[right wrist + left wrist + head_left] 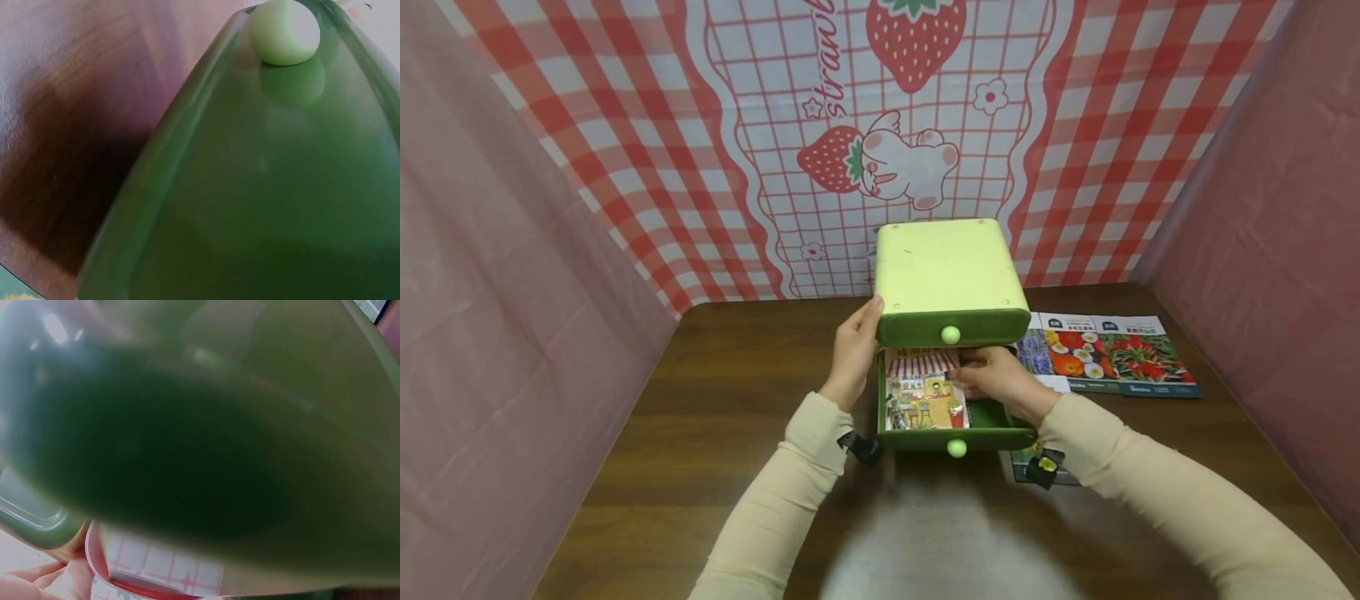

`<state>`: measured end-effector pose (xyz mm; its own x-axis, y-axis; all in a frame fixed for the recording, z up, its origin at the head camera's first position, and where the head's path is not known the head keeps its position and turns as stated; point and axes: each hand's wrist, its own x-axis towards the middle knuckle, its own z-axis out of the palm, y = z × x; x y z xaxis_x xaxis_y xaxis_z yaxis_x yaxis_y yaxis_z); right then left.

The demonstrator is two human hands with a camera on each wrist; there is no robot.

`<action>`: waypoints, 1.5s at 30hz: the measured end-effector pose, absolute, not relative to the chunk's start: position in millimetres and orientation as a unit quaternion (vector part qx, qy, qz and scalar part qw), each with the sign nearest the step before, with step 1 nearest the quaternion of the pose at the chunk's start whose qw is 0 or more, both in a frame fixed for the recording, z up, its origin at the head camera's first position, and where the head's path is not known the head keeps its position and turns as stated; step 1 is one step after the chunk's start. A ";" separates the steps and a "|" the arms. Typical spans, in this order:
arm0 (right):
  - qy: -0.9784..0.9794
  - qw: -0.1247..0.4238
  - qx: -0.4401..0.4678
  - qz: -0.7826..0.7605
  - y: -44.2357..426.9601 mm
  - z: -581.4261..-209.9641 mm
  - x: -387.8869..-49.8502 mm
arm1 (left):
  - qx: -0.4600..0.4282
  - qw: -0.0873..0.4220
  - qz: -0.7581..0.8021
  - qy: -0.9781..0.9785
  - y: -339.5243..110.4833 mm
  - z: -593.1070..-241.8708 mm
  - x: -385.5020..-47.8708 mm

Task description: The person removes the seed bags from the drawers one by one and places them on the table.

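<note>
On the table stands a small two-tier drawer cabinet [947, 267] with a pale yellow-green top. Its lower green drawer [917, 442] is pulled out; the upper drawer front [917, 332] is closed. Inside the lower drawer lies an illustrated packet [925, 404] with a red-and-white striped awning. My right hand [1003, 383] reaches into this drawer and pinches the packet near its right edge; the upper tier partly covers the fingers. My left hand [853, 354] rests with extended fingers against the cabinet's left side. In the right wrist view the round knob [284, 34] of the green drawer front shows.
Right of the cabinet lie several flower-picture packets [1112, 354], one partly under my right wrist. A strawberry-print cloth [917, 125] hangs behind the dark wooden table [760, 358]. Pink curtains [1247, 192] border both sides.
</note>
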<state>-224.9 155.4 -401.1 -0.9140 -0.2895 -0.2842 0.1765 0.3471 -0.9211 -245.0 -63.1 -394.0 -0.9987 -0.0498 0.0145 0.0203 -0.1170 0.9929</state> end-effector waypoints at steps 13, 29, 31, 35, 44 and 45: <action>0.815 0.259 -0.032 -0.518 155.7 -402.8 -222.6 | 0.007 0.021 -0.753 -0.658 -63.3 -392.9 -243.5; 0.835 0.215 -0.014 -0.506 157.1 -402.8 -223.9 | 0.014 0.026 -0.750 -0.660 -62.2 -393.7 -244.5; 0.837 0.210 -0.016 -0.505 157.8 -402.0 -224.3 | 0.015 0.026 -0.750 -0.661 -62.0 -393.8 -244.7; 0.835 0.208 -0.018 -0.510 159.5 -400.0 -225.0 | 0.019 0.026 -0.747 -0.664 -61.5 -393.7 -245.0; 0.818 0.235 -0.021 -0.525 174.8 -385.5 -222.9 | 0.022 0.032 -0.746 -0.665 -60.7 -394.6 -247.0; 0.816 0.240 -0.022 -0.526 176.8 -383.5 -221.9 | 0.022 0.032 -0.745 -0.665 -60.7 -394.6 -246.9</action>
<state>-221.9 176.8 -383.5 -0.8837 -0.2891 -0.3682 0.2162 0.4456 -0.8687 -246.9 -60.7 -394.6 -0.9970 -0.0771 0.0102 0.0189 -0.1125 0.9935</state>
